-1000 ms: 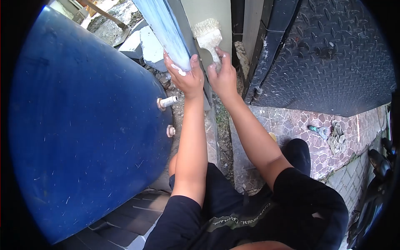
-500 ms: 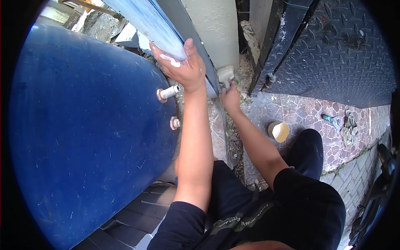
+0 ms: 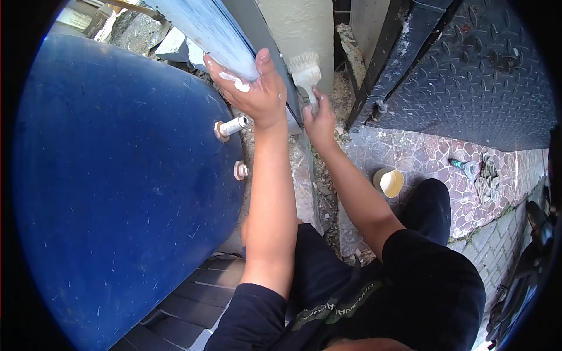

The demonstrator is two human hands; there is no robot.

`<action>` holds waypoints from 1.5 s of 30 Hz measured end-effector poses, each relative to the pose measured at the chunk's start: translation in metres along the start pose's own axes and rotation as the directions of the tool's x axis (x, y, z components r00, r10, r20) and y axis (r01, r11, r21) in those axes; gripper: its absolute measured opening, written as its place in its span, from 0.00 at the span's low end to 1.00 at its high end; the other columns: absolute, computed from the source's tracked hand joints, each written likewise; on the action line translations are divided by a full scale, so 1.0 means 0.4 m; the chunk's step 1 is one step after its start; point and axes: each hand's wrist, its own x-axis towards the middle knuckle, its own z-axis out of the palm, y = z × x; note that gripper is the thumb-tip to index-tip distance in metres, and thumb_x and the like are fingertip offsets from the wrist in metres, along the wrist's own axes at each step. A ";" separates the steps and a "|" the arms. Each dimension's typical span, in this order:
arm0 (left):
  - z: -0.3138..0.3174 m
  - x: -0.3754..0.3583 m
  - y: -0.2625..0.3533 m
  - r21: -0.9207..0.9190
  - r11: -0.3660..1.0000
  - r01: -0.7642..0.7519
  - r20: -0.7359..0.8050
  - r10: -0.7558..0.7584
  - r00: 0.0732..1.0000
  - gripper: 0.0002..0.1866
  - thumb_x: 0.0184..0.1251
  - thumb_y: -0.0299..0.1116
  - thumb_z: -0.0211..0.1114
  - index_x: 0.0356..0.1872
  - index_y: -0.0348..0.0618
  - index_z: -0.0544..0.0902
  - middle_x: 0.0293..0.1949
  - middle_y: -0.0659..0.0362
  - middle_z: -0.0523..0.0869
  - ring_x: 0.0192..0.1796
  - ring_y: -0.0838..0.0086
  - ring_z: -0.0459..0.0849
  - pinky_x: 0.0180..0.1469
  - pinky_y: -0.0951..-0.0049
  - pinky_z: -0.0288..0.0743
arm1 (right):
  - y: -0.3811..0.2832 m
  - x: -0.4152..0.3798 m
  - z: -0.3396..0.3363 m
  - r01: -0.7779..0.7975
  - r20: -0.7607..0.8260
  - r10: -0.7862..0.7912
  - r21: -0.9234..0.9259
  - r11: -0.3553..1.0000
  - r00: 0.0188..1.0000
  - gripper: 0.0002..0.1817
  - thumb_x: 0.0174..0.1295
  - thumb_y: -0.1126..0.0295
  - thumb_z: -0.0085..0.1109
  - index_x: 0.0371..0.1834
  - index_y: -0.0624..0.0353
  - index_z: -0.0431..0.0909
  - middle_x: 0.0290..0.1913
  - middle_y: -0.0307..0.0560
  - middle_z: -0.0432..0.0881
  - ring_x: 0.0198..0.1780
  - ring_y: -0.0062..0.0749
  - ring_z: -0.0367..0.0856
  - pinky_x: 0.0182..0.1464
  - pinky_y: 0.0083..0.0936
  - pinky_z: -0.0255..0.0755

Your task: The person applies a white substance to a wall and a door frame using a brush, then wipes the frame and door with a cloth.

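My right hand (image 3: 320, 121) is closed round the handle of a wide, pale paintbrush (image 3: 305, 76). Its bristles point up against the cream wall (image 3: 295, 29), beside a grey strip. My left hand (image 3: 252, 96), smeared with white paint on the fingers, grips the lower end of a blue board (image 3: 205, 32) streaked with white. The thumb lies on the board's right side and the fingers on its left; the fingertips are partly hidden.
A large blue tank (image 3: 129, 175) with metal fittings (image 3: 233, 127) fills the left. Black tread plate (image 3: 474, 88) stands at upper right. On the paving are a pale cup (image 3: 387, 182), a green-and-black handled tool (image 3: 462, 167) and crumpled gloves or cloth (image 3: 487, 181).
My right hand has raised the paintbrush up the wall, and the bristles now point upward. My left hand stays at the board. The whole view has shifted slightly.
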 end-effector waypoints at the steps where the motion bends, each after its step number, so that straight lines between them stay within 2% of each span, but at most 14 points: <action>1: 0.003 0.003 -0.001 -0.029 0.999 -0.018 -0.006 0.018 1.000 0.44 0.62 0.51 0.63 0.62 0.19 0.54 0.55 0.30 0.67 0.57 0.45 0.71 0.55 0.55 0.67 | 0.065 -0.041 0.016 -0.055 0.047 0.057 -0.039 0.998 0.997 0.23 0.54 0.75 0.51 0.56 0.65 0.66 0.48 0.70 0.76 0.48 0.59 0.78 0.51 0.41 0.72; 3: 0.003 0.002 -0.005 -0.005 0.999 -0.032 -0.004 0.032 0.999 0.44 0.63 0.51 0.63 0.62 0.19 0.54 0.55 0.30 0.67 0.57 0.45 0.72 0.55 0.55 0.68 | 0.130 -0.091 0.018 -0.108 0.095 0.115 -0.074 0.991 0.989 0.23 0.54 0.75 0.51 0.56 0.64 0.67 0.46 0.70 0.78 0.45 0.59 0.79 0.49 0.42 0.73; 5: 0.001 0.001 -0.012 0.029 0.999 -0.045 0.005 0.045 0.999 0.44 0.63 0.51 0.62 0.62 0.19 0.54 0.55 0.30 0.67 0.57 0.45 0.72 0.55 0.55 0.68 | 0.159 -0.128 0.014 -0.458 0.199 0.486 -0.172 0.872 0.851 0.23 0.54 0.74 0.52 0.56 0.64 0.66 0.38 0.68 0.80 0.40 0.60 0.80 0.45 0.44 0.73; 8: -0.004 0.002 -0.005 -0.008 0.998 -0.056 0.023 0.056 0.998 0.44 0.63 0.50 0.62 0.63 0.19 0.53 0.55 0.30 0.67 0.57 0.45 0.72 0.55 0.55 0.68 | 0.204 -0.143 0.044 -0.451 0.069 0.480 -0.249 0.857 0.874 0.24 0.53 0.71 0.57 0.55 0.62 0.68 0.34 0.63 0.82 0.38 0.57 0.81 0.43 0.42 0.74; 12: 0.003 0.011 0.000 -0.059 0.996 -0.065 0.016 0.066 0.998 0.43 0.63 0.48 0.62 0.63 0.20 0.53 0.55 0.31 0.68 0.57 0.46 0.72 0.56 0.56 0.67 | 0.172 -0.095 0.069 -0.517 0.098 0.557 -0.268 0.813 0.825 0.24 0.54 0.71 0.55 0.54 0.65 0.66 0.35 0.68 0.80 0.39 0.63 0.80 0.44 0.47 0.72; 17: 0.004 0.006 -0.005 -0.089 0.993 -0.078 0.006 0.079 0.997 0.43 0.64 0.46 0.63 0.63 0.21 0.52 0.55 0.31 0.68 0.58 0.47 0.72 0.56 0.56 0.67 | 0.106 -0.080 0.064 -0.423 -0.003 0.426 -0.124 0.898 0.905 0.24 0.54 0.70 0.56 0.54 0.66 0.66 0.36 0.70 0.80 0.41 0.63 0.80 0.47 0.45 0.72; 19: 0.007 0.008 -0.004 -0.089 0.994 -0.063 -0.013 0.062 0.998 0.43 0.63 0.47 0.63 0.63 0.20 0.52 0.56 0.31 0.68 0.58 0.47 0.72 0.56 0.56 0.67 | 0.115 -0.082 0.058 -0.567 0.067 0.593 -0.224 0.793 0.802 0.23 0.54 0.69 0.56 0.53 0.67 0.67 0.40 0.70 0.80 0.45 0.62 0.79 0.50 0.44 0.71; 22: -0.005 0.007 0.008 -0.072 0.997 -0.009 0.047 0.012 0.999 0.43 0.63 0.48 0.63 0.63 0.20 0.52 0.56 0.30 0.67 0.58 0.46 0.71 0.56 0.56 0.67 | 0.152 -0.050 0.090 -0.603 0.042 0.634 -0.264 0.753 0.773 0.23 0.54 0.69 0.56 0.52 0.68 0.68 0.43 0.70 0.79 0.48 0.61 0.78 0.53 0.44 0.70; 28: 0.003 0.004 -0.008 -0.037 0.998 -0.054 -0.006 0.054 0.999 0.43 0.64 0.48 0.62 0.62 0.19 0.53 0.57 0.30 0.67 0.59 0.46 0.71 0.56 0.55 0.67 | 0.045 0.000 0.057 -0.542 0.068 0.553 -0.132 0.830 0.830 0.25 0.56 0.67 0.57 0.56 0.69 0.67 0.48 0.67 0.78 0.52 0.56 0.77 0.55 0.38 0.70; 31: 0.010 0.005 -0.005 -0.089 0.995 -0.048 -0.036 0.045 0.998 0.43 0.64 0.48 0.62 0.62 0.18 0.53 0.57 0.30 0.66 0.59 0.45 0.71 0.57 0.55 0.67 | 0.078 -0.045 0.041 -0.651 0.107 0.673 -0.184 0.737 0.732 0.25 0.56 0.68 0.56 0.57 0.69 0.67 0.49 0.67 0.77 0.53 0.56 0.77 0.55 0.37 0.69; 35: -0.001 0.007 0.001 -0.089 0.996 -0.031 0.032 0.033 0.999 0.43 0.63 0.48 0.62 0.63 0.18 0.53 0.58 0.29 0.65 0.59 0.44 0.70 0.59 0.54 0.65 | 0.140 -0.010 0.094 -0.627 0.068 0.654 -0.224 0.746 0.754 0.26 0.55 0.68 0.55 0.56 0.69 0.65 0.47 0.71 0.77 0.51 0.61 0.76 0.57 0.42 0.68; 40: -0.001 0.005 -0.008 0.002 0.999 -0.037 0.010 0.037 0.999 0.44 0.63 0.49 0.63 0.63 0.19 0.53 0.57 0.29 0.66 0.59 0.44 0.70 0.58 0.54 0.66 | -0.073 0.064 0.049 -0.591 0.059 0.594 -0.054 0.805 0.803 0.25 0.56 0.69 0.54 0.55 0.70 0.66 0.47 0.71 0.77 0.52 0.58 0.77 0.55 0.40 0.70; 43: 0.006 0.003 -0.002 -0.055 0.998 -0.028 -0.003 0.028 1.000 0.44 0.62 0.49 0.63 0.63 0.19 0.53 0.56 0.29 0.67 0.60 0.44 0.70 0.57 0.54 0.67 | -0.157 0.068 0.004 -0.492 0.045 0.492 0.183 0.851 0.869 0.25 0.56 0.71 0.55 0.56 0.71 0.65 0.48 0.70 0.77 0.53 0.53 0.78 0.54 0.38 0.71; 45: 0.007 0.006 -0.002 -0.108 0.994 -0.021 -0.026 0.019 0.999 0.44 0.62 0.49 0.63 0.63 0.19 0.53 0.56 0.29 0.67 0.59 0.43 0.71 0.57 0.53 0.67 | -0.167 0.065 -0.009 -0.237 -0.058 0.268 0.316 0.919 0.962 0.24 0.56 0.73 0.54 0.56 0.71 0.64 0.48 0.69 0.77 0.51 0.51 0.79 0.53 0.37 0.71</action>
